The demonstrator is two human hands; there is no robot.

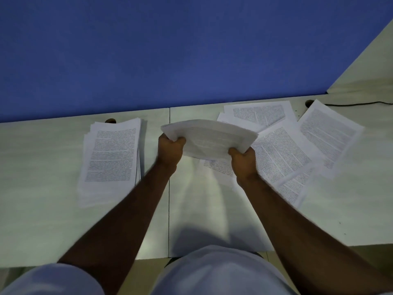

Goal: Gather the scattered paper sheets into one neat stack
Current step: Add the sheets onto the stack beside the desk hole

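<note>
Across the pale worktop (42,167), a stack (110,160) sits left of centre and loose sheets (297,145) fan out at right. Between them, left hand (170,152) and right hand (243,159) each grip an end of a raised bundle (210,138), probably to square it.

My bundle (212,138) is thin matt white paper, printed, bending softly. Stack (110,158) and loose sheets (282,158) are the same matt paper. Desk (42,188) looks like smooth pale laminate, faint grain. Partition (170,50) is blue matt cloth, slightly fuzzy.
</note>
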